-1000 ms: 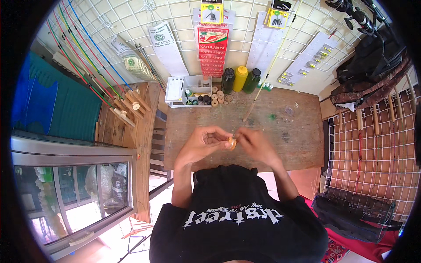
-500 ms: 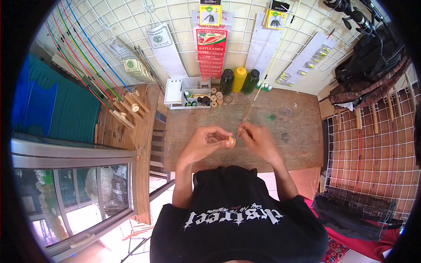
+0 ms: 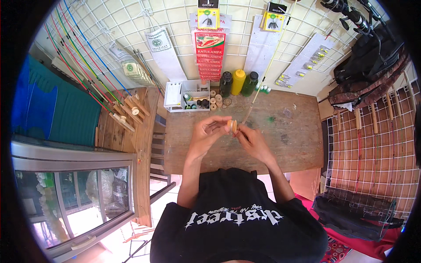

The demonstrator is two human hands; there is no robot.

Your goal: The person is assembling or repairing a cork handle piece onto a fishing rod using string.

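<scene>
My left hand (image 3: pixel 205 135) pinches a small round wooden spool (image 3: pixel 233 126) between thumb and fingertips, over the middle of the table. The spool's face is turned toward the right, and a pale band shows around its middle. Close against the spool's right side, my right hand (image 3: pixel 253 143) is closed with its fingertips together. Whatever is in those fingers is too small to make out. Just beyond the hands, a thin yellow rod with a wooden handle (image 3: pixel 250 112) slants up toward the wall grid; whether a finger touches its lower end cannot be told.
On the wooden table (image 3: pixel 289 144), a white organizer box (image 3: pixel 174 108) stands at the back left. Beside it are several wooden spools (image 3: pixel 213 101), a black bottle (image 3: pixel 226 84), a yellow bottle (image 3: pixel 237 82) and a green bottle (image 3: pixel 250 84). Rods with wooden handles (image 3: pixel 128 109) lie left.
Both hands have come together: my left hand has raised and turned the spool, and my right hand has moved down and left to its side.
</scene>
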